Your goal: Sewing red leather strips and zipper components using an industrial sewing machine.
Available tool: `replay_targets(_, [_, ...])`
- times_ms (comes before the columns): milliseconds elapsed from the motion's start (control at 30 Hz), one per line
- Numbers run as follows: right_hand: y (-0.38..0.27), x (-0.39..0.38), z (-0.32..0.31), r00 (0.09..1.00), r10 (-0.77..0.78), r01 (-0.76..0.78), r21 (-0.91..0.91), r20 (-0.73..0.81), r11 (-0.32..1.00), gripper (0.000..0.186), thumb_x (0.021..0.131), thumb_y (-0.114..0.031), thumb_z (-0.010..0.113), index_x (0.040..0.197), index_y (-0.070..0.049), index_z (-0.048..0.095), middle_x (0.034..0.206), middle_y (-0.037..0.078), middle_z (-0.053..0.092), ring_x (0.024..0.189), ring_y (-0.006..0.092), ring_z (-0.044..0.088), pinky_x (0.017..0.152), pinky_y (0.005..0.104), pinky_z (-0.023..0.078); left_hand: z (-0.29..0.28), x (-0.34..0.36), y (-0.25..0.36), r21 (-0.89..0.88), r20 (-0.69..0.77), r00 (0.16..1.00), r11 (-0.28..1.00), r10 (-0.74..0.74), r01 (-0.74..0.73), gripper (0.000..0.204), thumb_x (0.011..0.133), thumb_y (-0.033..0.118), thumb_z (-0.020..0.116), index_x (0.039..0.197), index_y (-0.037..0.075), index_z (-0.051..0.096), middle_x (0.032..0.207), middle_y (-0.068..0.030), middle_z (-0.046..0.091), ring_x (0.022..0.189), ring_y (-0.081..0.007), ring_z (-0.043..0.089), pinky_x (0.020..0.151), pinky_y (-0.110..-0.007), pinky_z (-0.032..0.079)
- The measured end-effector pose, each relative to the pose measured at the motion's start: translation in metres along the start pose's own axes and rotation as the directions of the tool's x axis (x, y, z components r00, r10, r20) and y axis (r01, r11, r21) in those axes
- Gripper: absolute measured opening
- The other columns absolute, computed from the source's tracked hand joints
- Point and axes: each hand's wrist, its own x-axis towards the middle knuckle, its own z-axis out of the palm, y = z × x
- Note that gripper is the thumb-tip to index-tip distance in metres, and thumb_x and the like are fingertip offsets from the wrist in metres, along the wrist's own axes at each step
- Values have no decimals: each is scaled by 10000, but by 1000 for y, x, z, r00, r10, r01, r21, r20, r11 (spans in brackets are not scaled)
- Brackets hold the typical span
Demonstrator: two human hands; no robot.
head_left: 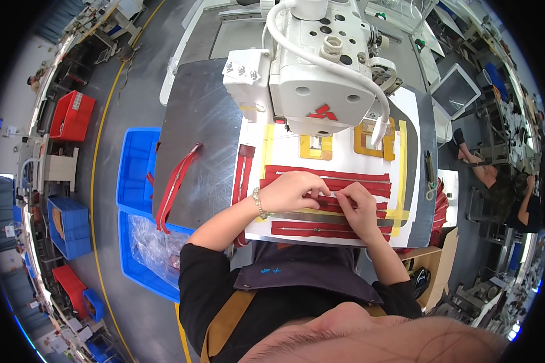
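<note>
My left hand [299, 189], its fingers curled, and my right hand [356, 207], with thumb and forefinger pinched, meet over red zippers [375, 191] lying crosswise on white board [257, 230]. Both appear to grip the middle zipper strip; the exact point of contact is partly hidden by the fingers. Another red zipper [297, 230] lies nearer me, and one [244, 166] runs lengthwise at the left. Beyond my hands are yellow plates [318, 153] under the head of a white sewing machine [315, 91].
A loose red zipper [174, 187] lies on the metal table [194, 109]. Blue bins [136, 169] stand left; scissors [430, 178], more red zippers [442, 209] and a cardboard box [433, 275] are right. People [496, 187] sit at workstations beyond a monitor [454, 91].
</note>
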Motion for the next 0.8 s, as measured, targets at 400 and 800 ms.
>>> replay_targets(400, [2, 57, -10, 728, 209, -653, 565, 653, 505, 102, 911, -117, 627, 874, -21, 624, 681, -27, 572, 538, 6, 420, 470, 168, 320, -2, -2, -7, 648, -166, 604, 548, 779, -529, 182, 688, 114, 709, 865, 79, 684, 902, -31, 685, 679, -148, 620, 564, -269, 486])
replay_targets(800, [11, 50, 12, 993, 16, -50, 291, 120, 955, 29, 845, 24, 645, 873, 26, 651, 728, 31, 639, 599, 49, 531, 549, 192, 435, 10, 6, -15, -376, -456, 881, 925, -129, -60, 89, 787, 33, 737, 781, 4, 653, 874, -42, 631, 685, -55, 582, 596, -199, 465])
